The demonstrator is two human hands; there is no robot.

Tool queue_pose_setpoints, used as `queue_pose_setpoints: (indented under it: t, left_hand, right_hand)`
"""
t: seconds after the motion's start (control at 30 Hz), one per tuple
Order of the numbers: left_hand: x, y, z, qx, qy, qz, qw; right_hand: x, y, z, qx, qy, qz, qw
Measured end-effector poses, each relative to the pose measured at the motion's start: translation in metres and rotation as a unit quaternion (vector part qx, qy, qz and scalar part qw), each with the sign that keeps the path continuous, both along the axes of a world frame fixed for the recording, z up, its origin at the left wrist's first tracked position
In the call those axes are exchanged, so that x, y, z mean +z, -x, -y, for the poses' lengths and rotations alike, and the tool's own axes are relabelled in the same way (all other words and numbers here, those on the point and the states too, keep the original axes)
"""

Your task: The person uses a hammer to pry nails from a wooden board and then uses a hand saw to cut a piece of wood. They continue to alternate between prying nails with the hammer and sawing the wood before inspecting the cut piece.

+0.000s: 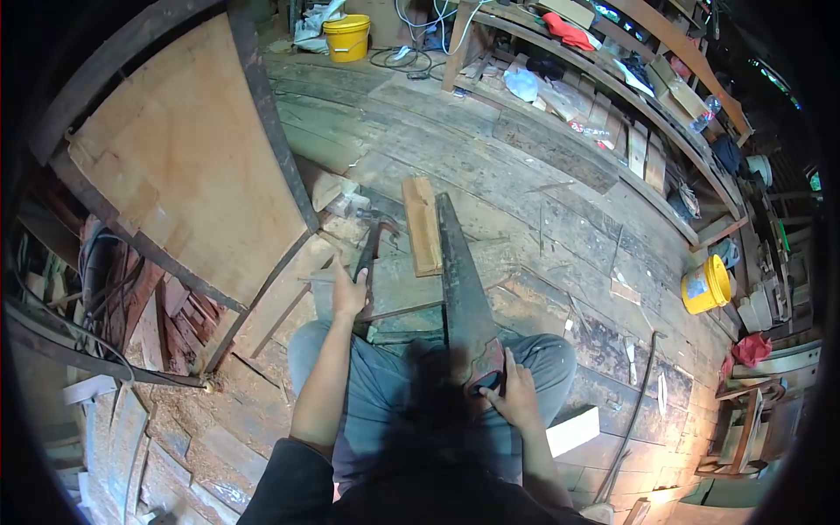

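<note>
I sit with my legs folded, and a hand saw lies from my lap outward, its worn reddish handle near my right knee. My right hand is closed at that handle, thumb by the grip opening. Over my left knee, my left hand has its index finger and thumb stretched out and apart. Right beside it is a hammer, head pointing away from me; whether the hand touches its handle is hard to see. A short wood block lies just left of the saw blade.
A framed wooden panel leans at the left. Beyond my right knee are a white block and a long metal bar. One yellow bucket stands right, another yellow bucket at the back. A cluttered bench runs along the far right.
</note>
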State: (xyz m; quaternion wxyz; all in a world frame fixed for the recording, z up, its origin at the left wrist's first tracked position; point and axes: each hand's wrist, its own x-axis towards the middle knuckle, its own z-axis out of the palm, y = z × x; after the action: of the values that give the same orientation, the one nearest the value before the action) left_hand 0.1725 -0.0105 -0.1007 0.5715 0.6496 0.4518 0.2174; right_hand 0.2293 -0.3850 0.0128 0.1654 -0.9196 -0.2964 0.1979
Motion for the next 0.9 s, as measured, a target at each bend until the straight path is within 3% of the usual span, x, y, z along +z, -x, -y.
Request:
queue_pose_setpoints:
  t: [0.03, 0.07, 0.13, 0.2, 0.27, 0.43, 0.5, 0.57, 0.63, 0.67, 0.77, 0.9]
  left_hand:
    - [0.000, 0.000, 0.000, -0.005, 0.023, 0.002, 1.000]
    - [-0.005, -0.002, -0.001, -0.008, 0.038, 0.027, 0.999]
    - [-0.019, -0.005, -0.002, -0.009, -0.046, 0.017, 0.999]
    - [-0.018, -0.005, 0.002, -0.020, -0.090, 0.017, 0.996]
    - [0.010, -0.006, 0.010, -0.048, -0.029, 0.029, 0.998]
    - [0.003, -0.008, 0.011, -0.099, -0.089, 0.043, 0.990]
    - [0.004, -0.008, 0.013, -0.107, -0.099, 0.022, 0.989]
    - [0.009, -0.006, 0.013, -0.094, -0.068, 0.021, 0.993]
    - [0.009, -0.005, 0.013, -0.086, -0.079, 0.013, 0.993]
    - [0.010, -0.005, 0.009, -0.078, -0.088, 0.005, 0.993]
    - [0.006, -0.004, 0.007, -0.057, -0.103, 0.018, 0.993]
    - [-0.009, -0.007, 0.002, -0.052, -0.115, -0.009, 0.992]
  right_hand:
    - [-0.003, 0.001, -0.001, 0.004, -0.002, -0.001, 1.000]
    - [-0.009, 0.001, -0.001, -0.008, -0.079, -0.013, 0.997]
    - [-0.010, 0.006, -0.006, -0.024, -0.192, -0.041, 0.980]
    - [0.000, 0.014, -0.008, -0.011, -0.189, -0.038, 0.981]
    - [0.007, 0.025, -0.008, -0.006, -0.187, -0.032, 0.982]
    - [-0.011, 0.052, -0.008, 0.004, -0.260, 0.029, 0.965]
    - [-0.024, 0.057, -0.011, -0.120, -0.334, -0.162, 0.921]
    - [-0.054, 0.049, -0.008, -0.095, -0.318, -0.169, 0.928]
    - [-0.074, 0.048, -0.013, -0.182, -0.359, -0.173, 0.899]
    - [-0.075, 0.048, -0.014, -0.199, -0.414, -0.227, 0.859]
    - [-0.064, 0.046, -0.014, -0.162, -0.398, -0.261, 0.864]
    - [-0.022, 0.055, -0.032, -0.146, -0.345, -0.202, 0.905]
